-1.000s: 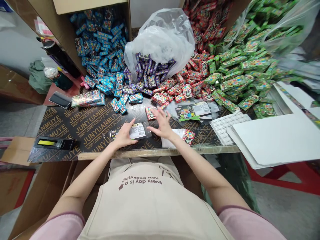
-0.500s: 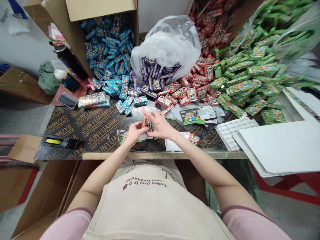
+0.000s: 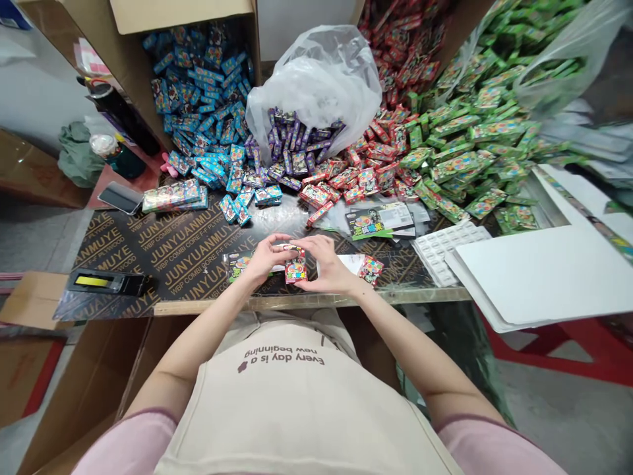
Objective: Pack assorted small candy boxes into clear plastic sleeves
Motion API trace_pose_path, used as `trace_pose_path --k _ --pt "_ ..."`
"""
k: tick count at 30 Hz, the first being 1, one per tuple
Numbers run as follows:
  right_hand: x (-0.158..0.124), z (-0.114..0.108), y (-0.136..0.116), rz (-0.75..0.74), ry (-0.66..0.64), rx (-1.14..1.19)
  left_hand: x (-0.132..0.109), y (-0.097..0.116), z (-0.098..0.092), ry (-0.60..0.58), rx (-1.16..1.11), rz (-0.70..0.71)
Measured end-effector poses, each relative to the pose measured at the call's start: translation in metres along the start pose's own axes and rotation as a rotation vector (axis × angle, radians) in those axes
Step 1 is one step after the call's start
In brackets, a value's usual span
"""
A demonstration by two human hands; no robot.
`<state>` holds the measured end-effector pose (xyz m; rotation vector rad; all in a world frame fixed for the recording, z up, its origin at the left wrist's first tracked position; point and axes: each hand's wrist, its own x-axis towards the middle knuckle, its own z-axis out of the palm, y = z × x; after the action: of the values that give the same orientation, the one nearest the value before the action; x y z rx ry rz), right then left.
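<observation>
Between both hands, close to the table's front edge, is a small red printed box [image 3: 295, 269] with its colourful face up. My left hand [image 3: 270, 256] pinches its upper left part. The thumb and fingers of my right hand [image 3: 324, 264] close around its right side, from the top edge to the bottom. Beneath and left of the hands lies a flat black-and-green printed bag [image 3: 238, 267]. To the right of my right hand, another red box [image 3: 370, 270] lies by a white sheet [image 3: 352, 263].
Piles of blue boxes [image 3: 198, 99], purple boxes [image 3: 299, 161], red boxes [image 3: 368, 178] and green boxes [image 3: 459, 165] line the back. More printed bags [image 3: 378, 221] lie right of centre. White cards [image 3: 544, 277] overhang the front right edge. A phone [image 3: 119, 196] and black tape dispenser [image 3: 106, 282] are left.
The red box has turned from tilted and mostly covered to face up. My right hand has come down from spread fingers to gripping its right side. The whole view has shifted slightly.
</observation>
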<state>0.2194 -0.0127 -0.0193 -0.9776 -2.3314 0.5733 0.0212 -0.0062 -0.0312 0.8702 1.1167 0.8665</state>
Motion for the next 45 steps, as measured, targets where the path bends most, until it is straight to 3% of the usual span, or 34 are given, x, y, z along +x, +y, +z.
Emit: trace_pose_path --k 2,5,7,9,16,21,25,32,37,41,45 --pt "-0.004 0.002 0.013 0.037 0.052 -0.070 0.002 -0.007 -0.010 0.035 0.298 0.150" --pt "-0.013 0.007 0.038 0.121 0.150 -0.211 0.003 -0.019 -0.030 0.041 0.929 0.393" --pt "-0.018 0.014 0.051 0.158 0.154 -0.264 0.002 -0.029 -0.039 -0.029 1.222 0.431" --pt "-0.020 0.022 0.058 0.161 0.108 -0.256 0.001 -0.036 -0.044 -0.075 1.314 0.439" --pt "-0.016 0.026 0.062 0.037 -0.039 -0.003 -0.002 -0.038 -0.051 -0.097 1.150 0.552" --pt "-0.014 0.015 0.054 -0.001 -0.109 -0.012 -0.002 -0.034 -0.056 -0.146 1.130 0.545" --pt "-0.015 0.012 0.044 0.032 -0.065 -0.073 0.000 -0.033 -0.056 -0.077 1.109 0.518" --pt "-0.012 0.001 0.047 0.023 -0.051 0.059 0.002 -0.027 -0.050 -0.158 1.067 0.495" --pt "-0.016 -0.002 0.044 0.063 -0.005 0.097 0.005 -0.015 -0.057 -0.058 1.035 0.436" --pt "-0.014 -0.005 0.047 0.073 -0.042 0.198 0.003 -0.005 -0.058 -0.194 1.034 0.459" --pt "-0.006 -0.012 0.048 0.014 -0.067 0.050 0.000 -0.006 -0.052 -0.239 1.023 0.502"
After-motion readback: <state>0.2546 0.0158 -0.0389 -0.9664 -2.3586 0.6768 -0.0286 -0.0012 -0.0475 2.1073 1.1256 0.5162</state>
